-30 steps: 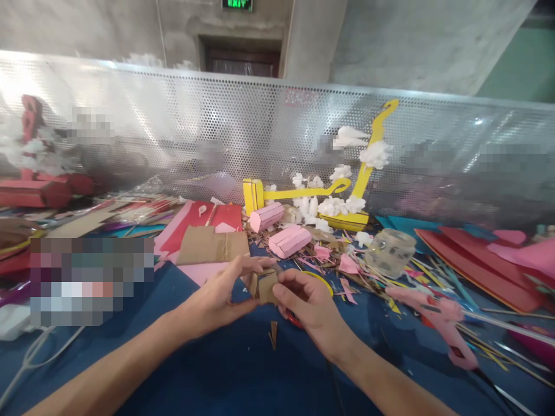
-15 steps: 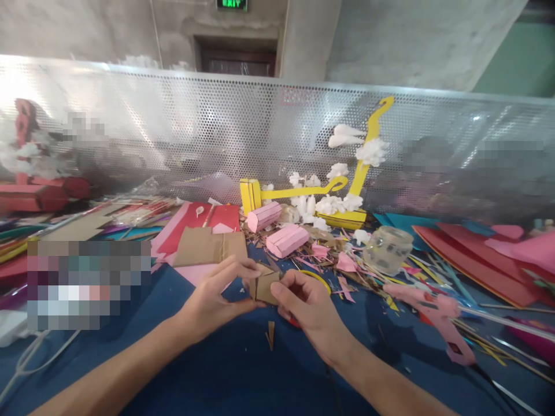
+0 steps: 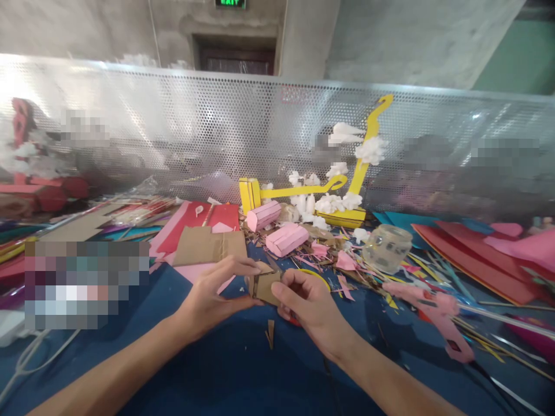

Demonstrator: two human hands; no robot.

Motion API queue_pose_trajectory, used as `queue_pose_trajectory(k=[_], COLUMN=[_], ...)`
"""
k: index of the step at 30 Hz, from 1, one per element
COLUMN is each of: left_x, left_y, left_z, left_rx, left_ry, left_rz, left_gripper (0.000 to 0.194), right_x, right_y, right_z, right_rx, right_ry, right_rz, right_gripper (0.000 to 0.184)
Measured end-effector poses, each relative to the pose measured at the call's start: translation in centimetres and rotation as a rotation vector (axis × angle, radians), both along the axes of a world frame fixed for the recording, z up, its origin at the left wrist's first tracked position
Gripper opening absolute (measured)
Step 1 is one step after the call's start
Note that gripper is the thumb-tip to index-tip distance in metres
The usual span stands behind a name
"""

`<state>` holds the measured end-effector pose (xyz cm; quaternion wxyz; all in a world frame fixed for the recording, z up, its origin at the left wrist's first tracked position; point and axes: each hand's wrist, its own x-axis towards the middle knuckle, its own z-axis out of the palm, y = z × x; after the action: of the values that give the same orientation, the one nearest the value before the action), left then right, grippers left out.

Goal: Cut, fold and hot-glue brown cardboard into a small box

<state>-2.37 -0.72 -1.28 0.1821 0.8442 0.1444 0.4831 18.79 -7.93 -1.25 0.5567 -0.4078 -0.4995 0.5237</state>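
My left hand (image 3: 217,292) grips a small folded piece of brown cardboard (image 3: 265,287) at its left side, thumb below and fingers above. On the right side of the same piece, my right hand (image 3: 306,300) pinches it between thumb and fingers. The cardboard is held just above the blue tabletop (image 3: 208,370). A yellow loop (image 3: 318,278) shows behind my right hand, and a bit of red shows beneath it; what they belong to is mostly hidden. Two thin cardboard scraps (image 3: 271,334) lie below the held piece.
A flat cardboard sheet (image 3: 203,245) lies on pink and red paper. Pink paper prisms (image 3: 287,240), yellow cardboard shapes (image 3: 303,190) with white fluff, and scraps sit behind my hands. To the right are a clear jar (image 3: 387,248) and a pink glue gun (image 3: 433,309). A perforated metal panel (image 3: 173,127) stands behind.
The cardboard piece has turned slightly between my fingers. Both hands keep nearly the same place and grip.
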Motion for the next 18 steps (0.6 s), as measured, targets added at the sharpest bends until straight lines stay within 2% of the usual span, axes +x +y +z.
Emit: queue_pose_trajectory(k=[9, 11, 15, 18], left_x=[0.2, 0.0, -0.7, -1.0], left_y=[-0.1, 0.1, 0.7, 0.5], left_z=[0.2, 0.4, 1.3, 2.0], left_rx=[0.019, 0.028, 0.045, -0.024], left_ry=[0.002, 0.032, 0.158, 0.211], left_rz=[-0.023, 0.020, 0.245, 0.248], left_gripper=[0.039, 0.038, 0.038, 0.034], right_x=[0.0, 0.1, 0.6, 0.7], right_y=[0.0, 0.0, 0.2, 0.4], right_z=[0.1, 0.3, 0.4, 0.1], right_rx=[0.004, -0.009, 0.016, 0.038], right_ry=[-0.037, -0.012, 0.025, -0.018], right_rz=[0.003, -0.015, -0.087, -0.095], right_gripper=[0.046, 0.045, 0.038, 0.037])
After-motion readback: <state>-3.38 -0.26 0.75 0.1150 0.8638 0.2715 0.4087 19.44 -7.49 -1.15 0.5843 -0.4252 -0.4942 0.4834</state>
